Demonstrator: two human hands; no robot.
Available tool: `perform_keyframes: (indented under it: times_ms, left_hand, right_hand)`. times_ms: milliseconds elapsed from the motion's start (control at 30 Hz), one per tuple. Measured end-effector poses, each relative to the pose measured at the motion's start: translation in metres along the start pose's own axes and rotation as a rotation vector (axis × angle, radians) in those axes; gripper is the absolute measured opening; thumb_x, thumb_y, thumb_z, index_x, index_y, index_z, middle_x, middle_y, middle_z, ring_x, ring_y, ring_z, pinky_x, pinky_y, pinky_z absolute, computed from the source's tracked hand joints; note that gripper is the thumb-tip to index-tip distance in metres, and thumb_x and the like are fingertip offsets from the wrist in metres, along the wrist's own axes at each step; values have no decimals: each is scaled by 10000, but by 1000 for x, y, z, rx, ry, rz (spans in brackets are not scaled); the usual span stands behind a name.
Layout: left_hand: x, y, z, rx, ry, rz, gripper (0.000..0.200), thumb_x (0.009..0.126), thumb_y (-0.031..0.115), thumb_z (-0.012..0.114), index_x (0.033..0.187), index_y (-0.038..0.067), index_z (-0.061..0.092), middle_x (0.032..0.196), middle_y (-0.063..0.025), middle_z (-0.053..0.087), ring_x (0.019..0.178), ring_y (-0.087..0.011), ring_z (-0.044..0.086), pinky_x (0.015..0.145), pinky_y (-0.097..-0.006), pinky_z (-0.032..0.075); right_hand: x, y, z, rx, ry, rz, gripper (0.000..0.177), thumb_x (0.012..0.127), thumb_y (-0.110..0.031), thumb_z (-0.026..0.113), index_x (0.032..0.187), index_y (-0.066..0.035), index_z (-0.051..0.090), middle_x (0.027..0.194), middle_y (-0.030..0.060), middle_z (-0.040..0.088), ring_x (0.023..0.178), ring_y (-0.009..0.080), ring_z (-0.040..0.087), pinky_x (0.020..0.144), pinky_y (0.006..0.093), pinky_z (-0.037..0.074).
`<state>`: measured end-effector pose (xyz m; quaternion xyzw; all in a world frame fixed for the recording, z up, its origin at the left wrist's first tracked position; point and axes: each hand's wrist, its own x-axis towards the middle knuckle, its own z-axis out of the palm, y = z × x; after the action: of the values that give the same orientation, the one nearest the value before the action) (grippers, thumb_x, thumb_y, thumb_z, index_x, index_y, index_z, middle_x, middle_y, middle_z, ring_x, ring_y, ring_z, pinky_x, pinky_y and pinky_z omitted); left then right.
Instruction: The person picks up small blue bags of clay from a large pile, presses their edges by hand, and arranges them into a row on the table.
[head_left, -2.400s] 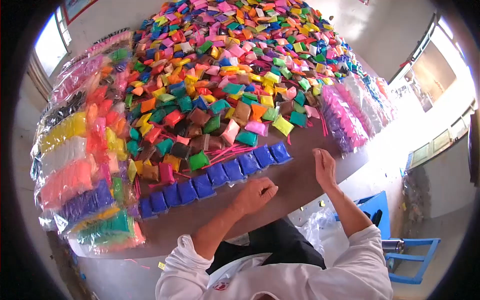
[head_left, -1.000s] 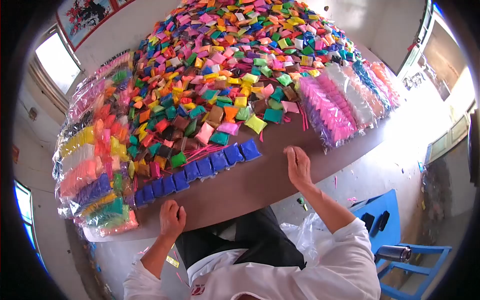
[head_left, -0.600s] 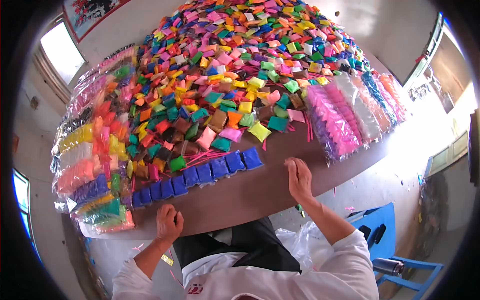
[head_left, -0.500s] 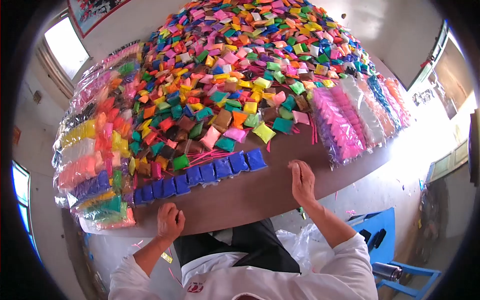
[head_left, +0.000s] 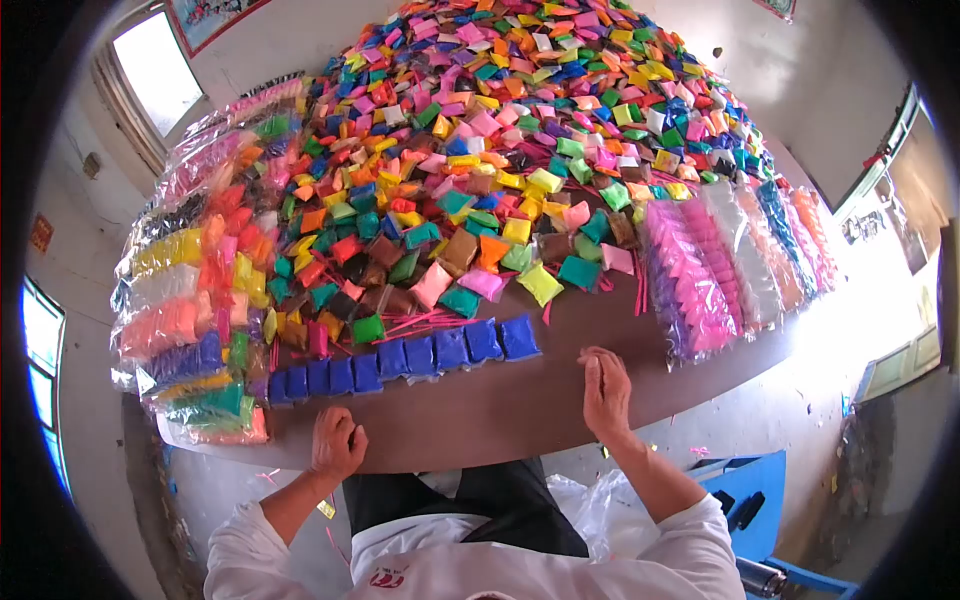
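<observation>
A row of blue packets (head_left: 407, 357) lies side by side along the near part of the brown table (head_left: 480, 420), slanting up to the right. My left hand (head_left: 338, 441) rests at the table's near edge, below the row's left part, its fingers curled in and nothing seen in them. To the right of the row's end, my right hand (head_left: 606, 395) is held over the tabletop with fingers stretched and slightly bent, holding nothing. Neither hand touches the blue packets. Behind the row spreads a large heap of small colourful packets (head_left: 480, 210).
Clear bags of sorted packets are stacked at the left (head_left: 175, 315); more filled bags (head_left: 695, 270) lie at the right. Pink strips (head_left: 420, 322) lie between heap and row. A blue stool (head_left: 750, 500) and a clear plastic bag (head_left: 595, 510) are below the table.
The view has tilted up slightly, so the table and heap sit lower in the picture. Both hands keep almost the same pose, and the blue row looks unchanged.
</observation>
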<state>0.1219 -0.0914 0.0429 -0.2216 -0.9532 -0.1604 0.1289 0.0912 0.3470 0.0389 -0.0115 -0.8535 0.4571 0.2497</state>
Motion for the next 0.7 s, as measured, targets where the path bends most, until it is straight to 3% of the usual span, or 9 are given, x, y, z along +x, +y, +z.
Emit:
perform_keyframes:
  times_ms: [300,700]
  left_hand:
    - [-2,-1,3,38,22,4,139,745,88,631,778,8,522,914,-159,487,853,-365,515,755,-461,428]
    - [-3,5,2,99,46,-157,155,763,108,636,735,8,522,919,-152,506,880,-354,525,811,-461,427]
  right_hand:
    - [1,0,-2,13,-40,-23,206,981,-124,479,917,6,626,1024,161,653,1005,326,604,891,399,469]
    - [0,4,2,-54,-99,-95,158,948,-86,501,918,7,625,1040,172,638,1003,354,587,897,437,439]
